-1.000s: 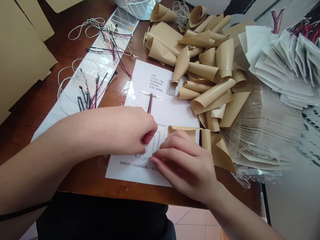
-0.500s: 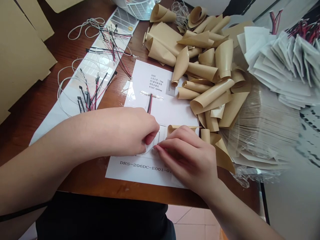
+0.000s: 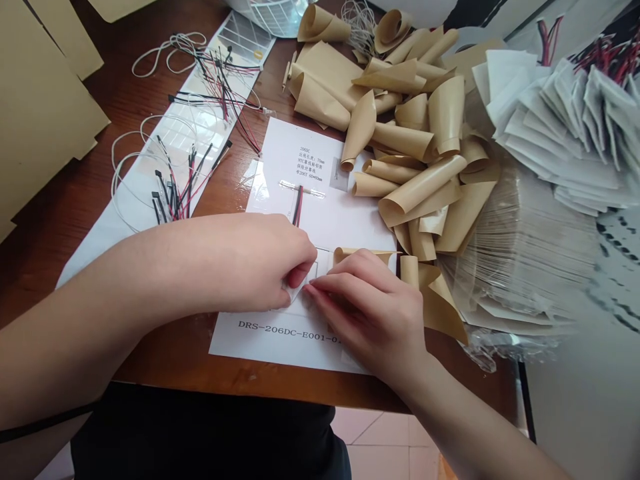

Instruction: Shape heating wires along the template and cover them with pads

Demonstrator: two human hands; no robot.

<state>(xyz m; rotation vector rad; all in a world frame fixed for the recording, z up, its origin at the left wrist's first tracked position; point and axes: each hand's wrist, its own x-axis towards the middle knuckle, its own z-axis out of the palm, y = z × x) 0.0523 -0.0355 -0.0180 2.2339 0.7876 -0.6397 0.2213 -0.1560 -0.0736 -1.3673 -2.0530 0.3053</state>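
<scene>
A white printed sheet (image 3: 277, 337) lies flat on the table, with an outlined drawing in its lower middle. Over that drawing my left hand (image 3: 273, 260) rests with fingers curled and closed; what they press or hold is hidden beneath. Just right of it, my right hand (image 3: 370, 307) is closed in a pinch, its fingertips close to the left thumb. A thin white wire seems to run between the fingertips, though it is hard to make out. Black and red leads (image 3: 299, 207) come out from above my left hand, under a clear tape strip (image 3: 317, 194).
Rolled brown paper pieces (image 3: 420, 190) are heaped at the right. Behind them stand white pads with red leads (image 3: 545, 127) and a plastic-wrapped stack (image 3: 525, 247). Left, wired parts (image 3: 175, 193) lie on a white strip (image 3: 100, 247). Brown cardboard (image 3: 40, 100) borders the far left.
My right hand has shifted slightly left and its pinch sits a little closer to the left thumb. My left hand stays nearly in place, and the whole view has drifted slightly.
</scene>
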